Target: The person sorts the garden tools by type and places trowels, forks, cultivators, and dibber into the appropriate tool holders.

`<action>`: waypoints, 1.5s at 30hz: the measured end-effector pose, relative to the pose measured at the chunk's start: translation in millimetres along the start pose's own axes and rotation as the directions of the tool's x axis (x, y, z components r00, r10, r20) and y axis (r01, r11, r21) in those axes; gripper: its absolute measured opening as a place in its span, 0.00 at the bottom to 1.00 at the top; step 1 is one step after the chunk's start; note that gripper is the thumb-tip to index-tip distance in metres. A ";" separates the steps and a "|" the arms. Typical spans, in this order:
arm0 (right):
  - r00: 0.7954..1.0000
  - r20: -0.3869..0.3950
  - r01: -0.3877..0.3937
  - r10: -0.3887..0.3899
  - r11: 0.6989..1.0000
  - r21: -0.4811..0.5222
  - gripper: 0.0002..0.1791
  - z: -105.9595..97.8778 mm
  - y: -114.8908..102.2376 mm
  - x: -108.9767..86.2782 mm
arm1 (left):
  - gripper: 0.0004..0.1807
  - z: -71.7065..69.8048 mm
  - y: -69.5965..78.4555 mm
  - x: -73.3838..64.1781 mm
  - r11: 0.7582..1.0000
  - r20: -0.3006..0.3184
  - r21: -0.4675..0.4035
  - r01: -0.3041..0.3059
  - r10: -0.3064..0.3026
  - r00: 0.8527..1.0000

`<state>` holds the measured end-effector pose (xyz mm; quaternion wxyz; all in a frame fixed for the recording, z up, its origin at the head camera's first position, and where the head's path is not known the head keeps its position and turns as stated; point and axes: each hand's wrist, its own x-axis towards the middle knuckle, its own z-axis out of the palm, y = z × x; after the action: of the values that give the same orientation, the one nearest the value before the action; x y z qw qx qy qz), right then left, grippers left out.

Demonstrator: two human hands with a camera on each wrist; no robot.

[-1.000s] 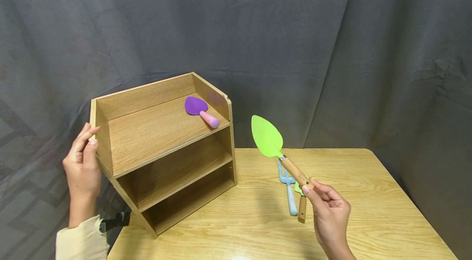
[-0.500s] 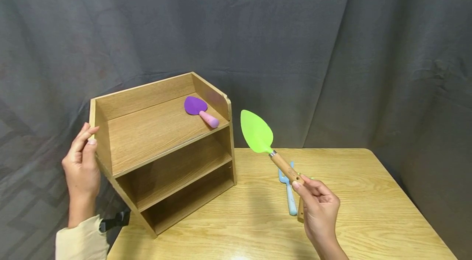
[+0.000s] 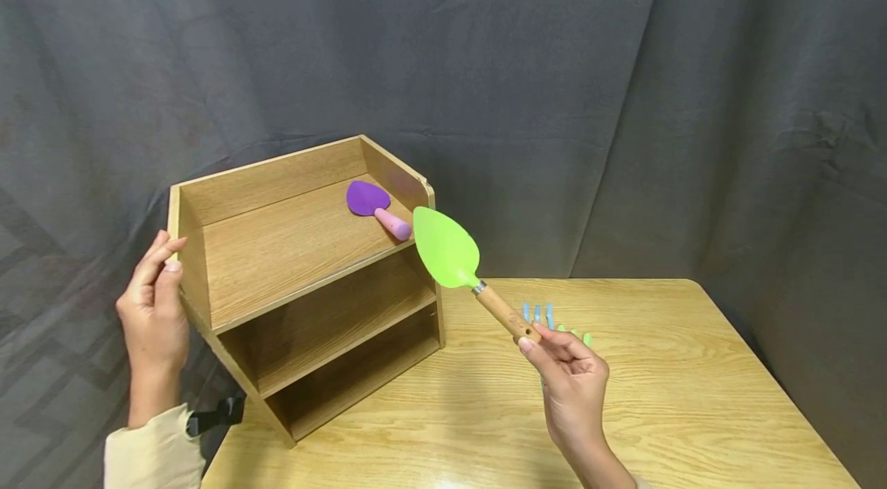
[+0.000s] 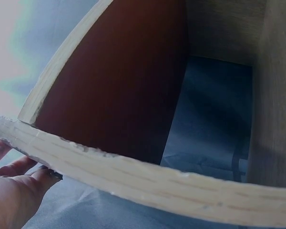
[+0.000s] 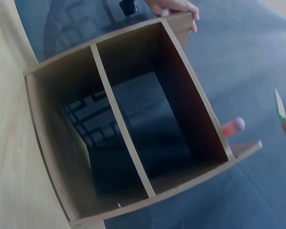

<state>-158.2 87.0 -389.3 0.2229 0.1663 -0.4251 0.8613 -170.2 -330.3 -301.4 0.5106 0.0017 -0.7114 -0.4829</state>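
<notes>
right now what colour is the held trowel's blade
The blade is bright lime green, clearest in the head view.

The right hand (image 3: pixel 574 385) has shifted leftward with the green trowel (image 3: pixel 464 267); its blade, formerly clear of the shelf unit (image 3: pixel 284 258) and seen against the curtain (image 3: pixel 540 127), now overlaps the unit's upper right corner in the head view, near the pink-handled purple trowel (image 3: pixel 379 209); the hand now hides most of the blue fork (image 3: pixel 537 312), leaving its tines exposed, and the wooden handle of the smaller green tool (image 3: pixel 587 339), of which only green tips show; a bit of right sleeve (image 3: pixel 643 483) has entered at the lower edge.
</notes>
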 end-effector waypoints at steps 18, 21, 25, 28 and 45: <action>1.000 0.001 -0.026 0.026 0.998 -0.059 0.13 25.9 10.0 -1.9 | 0.17 -1.3 -2.8 0.7 1.000 0.015 0.001 -0.008 0.008 1.000; 1.000 -0.007 -0.028 0.028 0.996 -0.084 0.12 29.3 12.1 -0.8 | 0.17 -1.7 -3.3 1.0 1.000 0.016 0.002 -0.004 0.004 1.000; 1.000 0.004 -0.014 0.015 0.996 -0.088 0.12 33.4 16.0 0.9 | 0.18 -2.0 -3.5 1.0 1.000 0.023 0.001 0.007 -0.007 1.000; 1.000 0.021 0.000 0.002 0.996 -0.084 0.12 36.1 18.9 2.1 | 0.18 -2.0 -3.5 1.1 1.000 0.025 0.003 0.002 -0.002 1.000; 0.997 0.078 -0.014 0.023 0.993 -0.121 0.11 51.0 26.9 9.8 | 0.18 -1.3 -2.2 0.6 1.000 0.016 -0.009 -0.009 0.009 1.000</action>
<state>-175.7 33.8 -372.5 0.2075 0.1828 -0.4865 0.8288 -170.6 -332.7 -302.5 0.5069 -0.0080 -0.7134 -0.4838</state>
